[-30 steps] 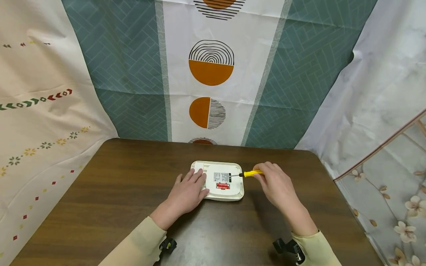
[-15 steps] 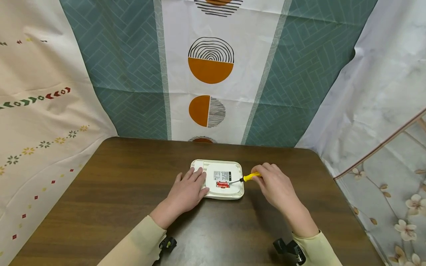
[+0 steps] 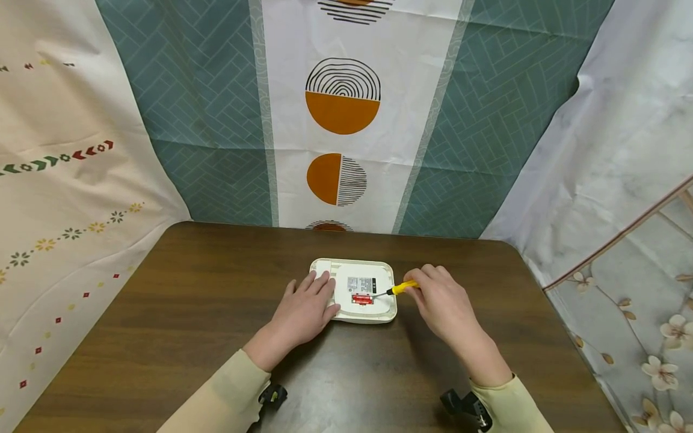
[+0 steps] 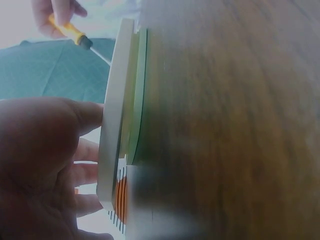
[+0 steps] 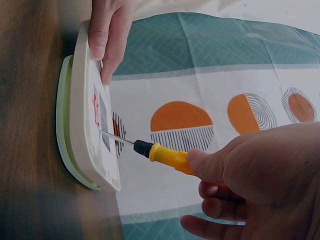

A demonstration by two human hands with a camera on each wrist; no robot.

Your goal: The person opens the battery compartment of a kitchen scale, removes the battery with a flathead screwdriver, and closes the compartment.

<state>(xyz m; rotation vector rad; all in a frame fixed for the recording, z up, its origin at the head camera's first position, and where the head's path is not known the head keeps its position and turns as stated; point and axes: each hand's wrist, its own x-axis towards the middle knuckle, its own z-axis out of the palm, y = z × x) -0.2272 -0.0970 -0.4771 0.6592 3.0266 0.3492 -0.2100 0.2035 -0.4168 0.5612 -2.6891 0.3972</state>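
A flat white device with rounded corners [image 3: 381, 308], like an upturned kitchen scale, lies on the table with a pale green layer [image 4: 140, 95] beneath it. Its upper face bears a printed label [image 3: 360, 284] and red batteries [image 3: 362, 299] in a recess. My left hand [image 3: 303, 310] rests on the device's left part, fingers spread and fairly straight. Between thumb and fingers, my right hand [image 3: 445, 304] grips a screwdriver's yellow handle [image 5: 172, 158]. The screwdriver's thin metal shaft [image 5: 119, 136] slants down to the right end of the batteries.
The brown wooden table [image 3: 216, 282] extends around the device. Behind it hangs a patterned green and white cloth [image 3: 216, 120], with pale curtains at the left [image 3: 70, 198] and right [image 3: 612, 180]. Each wrist carries a black camera mount [image 3: 273, 397].
The screwdriver tip has moved from the label's right edge down to the end of the batteries. The right hand has shifted slightly left, while the left hand stays on the device.
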